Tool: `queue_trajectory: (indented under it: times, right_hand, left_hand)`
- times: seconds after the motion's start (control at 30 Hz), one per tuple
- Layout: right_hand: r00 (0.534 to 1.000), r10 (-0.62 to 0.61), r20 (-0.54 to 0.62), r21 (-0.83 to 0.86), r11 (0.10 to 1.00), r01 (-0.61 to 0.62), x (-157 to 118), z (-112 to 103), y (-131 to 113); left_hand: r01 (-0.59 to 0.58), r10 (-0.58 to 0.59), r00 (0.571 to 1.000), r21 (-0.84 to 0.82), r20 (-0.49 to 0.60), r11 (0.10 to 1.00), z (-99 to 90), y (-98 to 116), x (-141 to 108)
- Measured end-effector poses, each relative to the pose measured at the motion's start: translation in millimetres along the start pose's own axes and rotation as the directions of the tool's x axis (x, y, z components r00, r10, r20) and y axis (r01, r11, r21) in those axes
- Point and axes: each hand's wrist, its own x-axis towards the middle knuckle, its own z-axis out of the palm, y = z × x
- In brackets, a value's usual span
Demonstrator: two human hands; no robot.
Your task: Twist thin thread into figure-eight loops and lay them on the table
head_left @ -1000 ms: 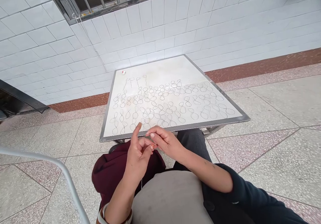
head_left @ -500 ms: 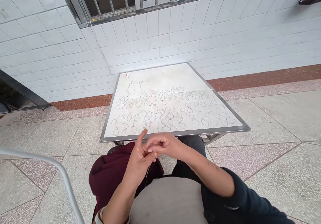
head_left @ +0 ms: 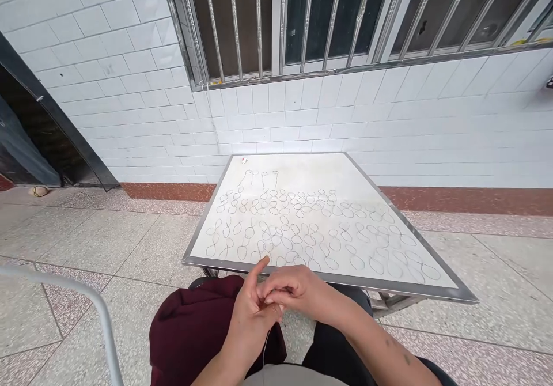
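My left hand (head_left: 254, 311) and my right hand (head_left: 298, 291) meet above my lap, just off the table's near edge. A thin pale thread (head_left: 265, 348) hangs down from beneath my left hand, whose thumb and fingers are closed while one finger points up. The right thumb and fingertips pinch together against the left fingers; what lies between them is too small or hidden. Beyond the hands, thin dark loops (head_left: 309, 234), many shaped like figure eights, cover much of the white tabletop (head_left: 311, 170). Whether these are wire or thread I cannot tell.
Longer thin strands with looped ends (head_left: 264, 178) lie at the far left of the table, near a small red-and-white object (head_left: 244, 160). Maroon cloth (head_left: 194, 322) covers my left leg. A grey curved tube (head_left: 101, 311) stands at left; a tiled wall (head_left: 276, 124) rises behind.
The view has tilted up, so the table and hands sit lower in the picture and more of the barred window shows. Both hands keep nearly the same pose together.
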Motion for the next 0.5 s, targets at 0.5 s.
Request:
queue_trajectory:
  times: [0.5]
  right_hand:
    - [0.999, 0.030, -0.010, -0.021, 0.999, -0.031, -9, -5, 0]
  left_hand:
    - [-0.141, 0.144, 0.988, 0.049, -0.052, 0.989, 7.5, -24, -7]
